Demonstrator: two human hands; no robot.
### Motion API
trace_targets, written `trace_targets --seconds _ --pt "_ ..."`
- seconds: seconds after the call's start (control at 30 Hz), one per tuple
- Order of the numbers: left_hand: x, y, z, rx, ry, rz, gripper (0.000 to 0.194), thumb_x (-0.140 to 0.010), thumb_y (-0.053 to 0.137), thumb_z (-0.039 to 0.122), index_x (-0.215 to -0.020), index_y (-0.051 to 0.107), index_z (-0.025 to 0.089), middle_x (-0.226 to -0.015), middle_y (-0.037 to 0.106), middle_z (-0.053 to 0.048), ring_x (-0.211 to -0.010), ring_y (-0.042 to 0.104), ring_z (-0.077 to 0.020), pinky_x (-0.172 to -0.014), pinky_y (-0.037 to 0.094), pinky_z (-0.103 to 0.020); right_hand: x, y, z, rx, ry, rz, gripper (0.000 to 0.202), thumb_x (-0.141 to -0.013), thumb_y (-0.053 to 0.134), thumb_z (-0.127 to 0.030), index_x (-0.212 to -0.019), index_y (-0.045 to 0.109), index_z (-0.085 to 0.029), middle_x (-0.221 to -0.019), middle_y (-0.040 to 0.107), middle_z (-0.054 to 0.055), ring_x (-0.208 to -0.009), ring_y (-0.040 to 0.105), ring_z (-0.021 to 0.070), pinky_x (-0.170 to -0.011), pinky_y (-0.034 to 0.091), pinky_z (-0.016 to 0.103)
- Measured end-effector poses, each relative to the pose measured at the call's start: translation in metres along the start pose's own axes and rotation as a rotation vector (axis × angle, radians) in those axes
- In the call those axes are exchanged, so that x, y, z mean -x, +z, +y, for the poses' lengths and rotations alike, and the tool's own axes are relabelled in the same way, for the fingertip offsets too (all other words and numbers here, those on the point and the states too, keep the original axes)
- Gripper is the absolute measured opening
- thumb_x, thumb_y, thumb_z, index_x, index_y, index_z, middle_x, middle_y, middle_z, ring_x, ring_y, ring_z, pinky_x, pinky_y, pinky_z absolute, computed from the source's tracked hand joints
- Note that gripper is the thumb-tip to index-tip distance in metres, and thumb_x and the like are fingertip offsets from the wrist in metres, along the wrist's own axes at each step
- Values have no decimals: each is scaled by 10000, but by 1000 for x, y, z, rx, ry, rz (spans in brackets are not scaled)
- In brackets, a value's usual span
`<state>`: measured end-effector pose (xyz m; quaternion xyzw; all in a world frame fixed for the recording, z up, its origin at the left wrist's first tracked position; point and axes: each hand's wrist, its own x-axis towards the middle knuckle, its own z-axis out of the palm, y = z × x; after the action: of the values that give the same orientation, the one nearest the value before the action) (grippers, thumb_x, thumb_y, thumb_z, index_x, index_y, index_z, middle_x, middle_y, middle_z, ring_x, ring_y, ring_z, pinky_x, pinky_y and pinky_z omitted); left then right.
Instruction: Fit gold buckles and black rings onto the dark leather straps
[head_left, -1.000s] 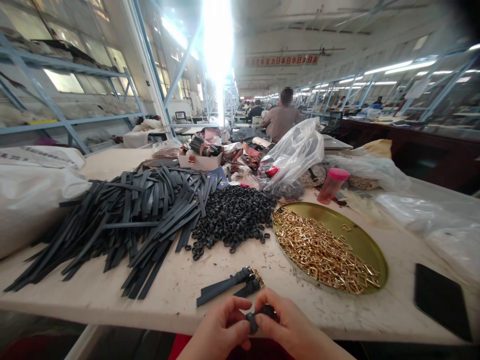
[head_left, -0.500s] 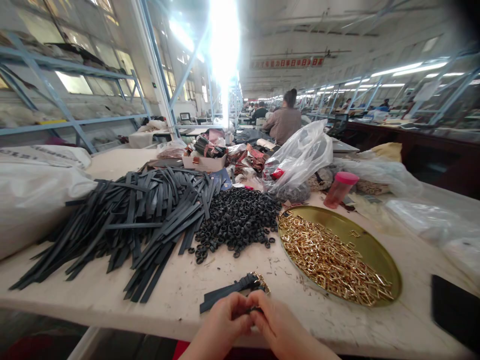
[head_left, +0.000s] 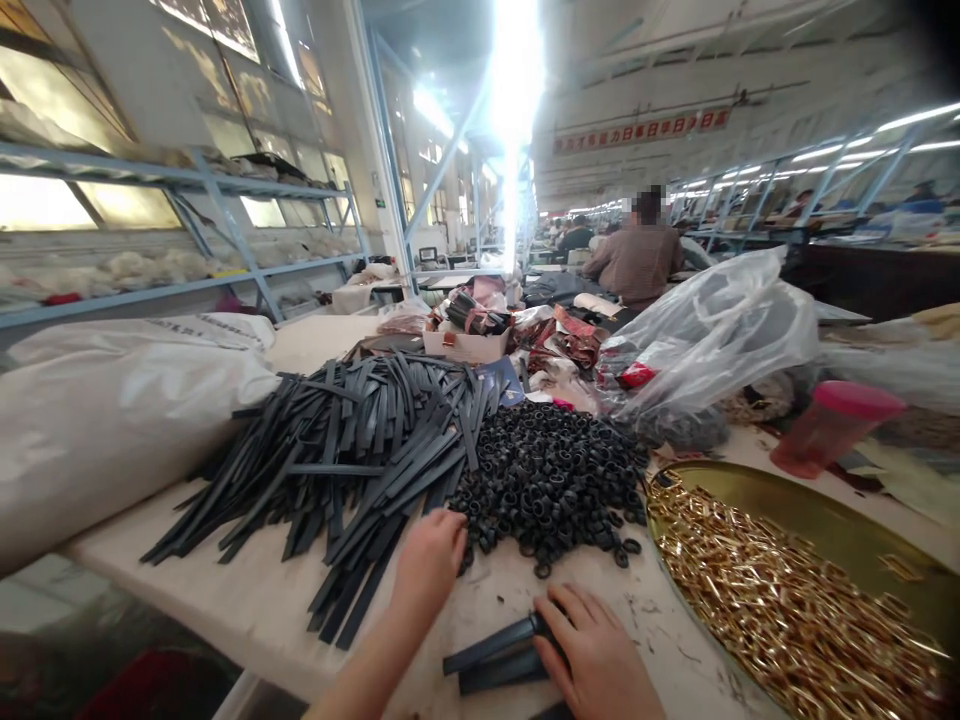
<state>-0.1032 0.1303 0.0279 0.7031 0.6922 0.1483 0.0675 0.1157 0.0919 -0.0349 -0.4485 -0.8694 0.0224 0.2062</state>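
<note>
My left hand (head_left: pixel 439 545) is at the near left edge of a heap of small black loops (head_left: pixel 559 475). Its fingers are bent together, and whatever is between them is hidden. My right hand (head_left: pixel 592 640) curls over the upper ends of several flat black straps (head_left: pixel 491 665) near the table's front edge, thumb and fingers on either side of them. The buckle ends are covered by that hand. Left of the loops lies a large pile of long black strips (head_left: pixel 352 440). Gold buckles (head_left: pixel 795 590) fill much of a round gold tray (head_left: pixel 832 510) on the right.
A white sack (head_left: pixel 135 410) bulges at the left. Behind the piles are a white box (head_left: pixel 465 345), a clear plastic bag (head_left: pixel 720 330) and a pink-lidded jar (head_left: pixel 832 430). Farther back, a person (head_left: pixel 637 250) sits facing away. Blue shelving (head_left: pixel 255 265) lines the left wall.
My hands were together in front of the straps. The left has moved forward to the loop heap, while the right has come over the straps. The view has turned left.
</note>
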Motion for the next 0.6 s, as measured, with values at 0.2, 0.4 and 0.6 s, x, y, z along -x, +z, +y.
trace_targets --seconds 0.2,0.4,0.6 --pt "-61 -23 -71 -331 -190 -4 225 -834 510 296 -978 570 133 -1011 581 -71 -937 551 -209 -814 434 -407 -2 4 6 55 -60 44 302 -767 551 -285 -1044 616 -185 -1020 674 104 -909 612 279 -775 474 408" --pt "-51 -7 -72 -451 -221 -37 269 -846 505 310 -1058 532 148 -1056 569 -60 -897 571 -178 -766 484 -379 -3 -23 -2 -48 40 20 336 -788 535 -282 -1102 574 -167 -1100 634 109 -999 568 275 -870 434 438" --pt "-44 -28 -65 -432 -182 -32 258 -847 507 305 -1045 539 143 -1015 586 -53 -848 587 -162 -726 501 -354 8 -59 -14 -207 89 55 287 -805 497 -206 -1078 583 -178 -1094 621 102 -1025 531 265 -932 362 463"
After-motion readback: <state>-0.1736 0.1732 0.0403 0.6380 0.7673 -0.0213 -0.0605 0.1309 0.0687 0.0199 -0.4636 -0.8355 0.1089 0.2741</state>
